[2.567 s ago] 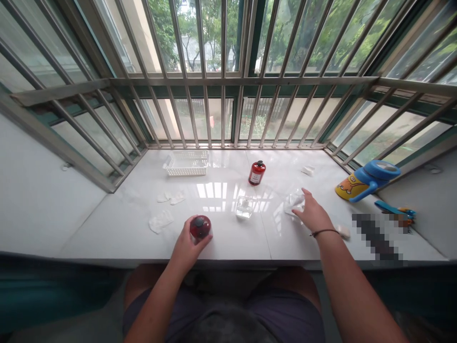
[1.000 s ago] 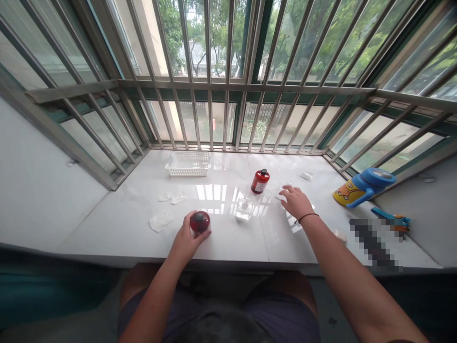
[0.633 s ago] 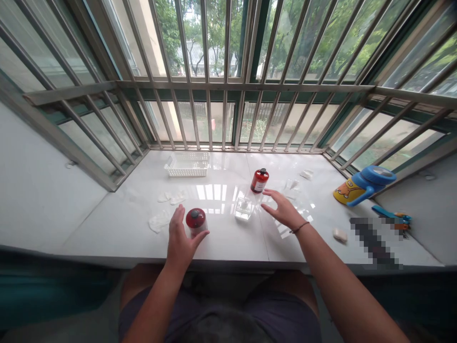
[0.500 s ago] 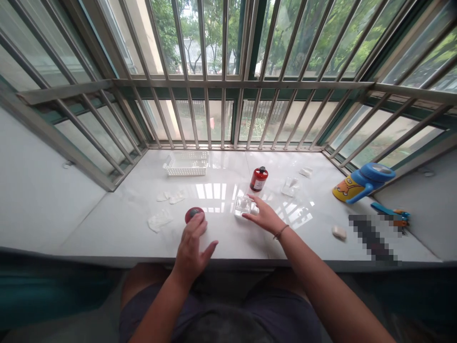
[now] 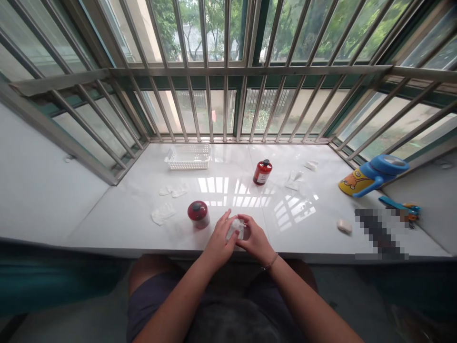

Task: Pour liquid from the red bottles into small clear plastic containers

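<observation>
Near the counter's front edge, a small clear container (image 5: pixel 235 229) with something whitish in it is held between my two hands. My left hand (image 5: pixel 220 240) closes on its left side, the thumb lying across the front. From the right, my right hand (image 5: pixel 254 238) grips it with curled fingers. Parts of the container are hidden behind the fingers, so its exact kind is unclear. To the left of my left hand stands a dark red bottle (image 5: pixel 198 216) with a black cap, untouched. Another red bottle (image 5: pixel 263 173) with a white label stands farther back.
A white plastic basket (image 5: pixel 189 164) sits by the window bars. Crumpled white tissue-like pieces (image 5: pixel 163 213) lie at left, with more (image 5: pixel 294 181) at back right. On the right are a blue and yellow cup (image 5: pixel 371 176), a beige lump (image 5: pixel 344 226) and a blue-orange tool (image 5: pixel 400 208).
My left hand has left the near red bottle and moved right to the clear container. My right hand has brought the container toward the front edge. The view has shifted slightly.
</observation>
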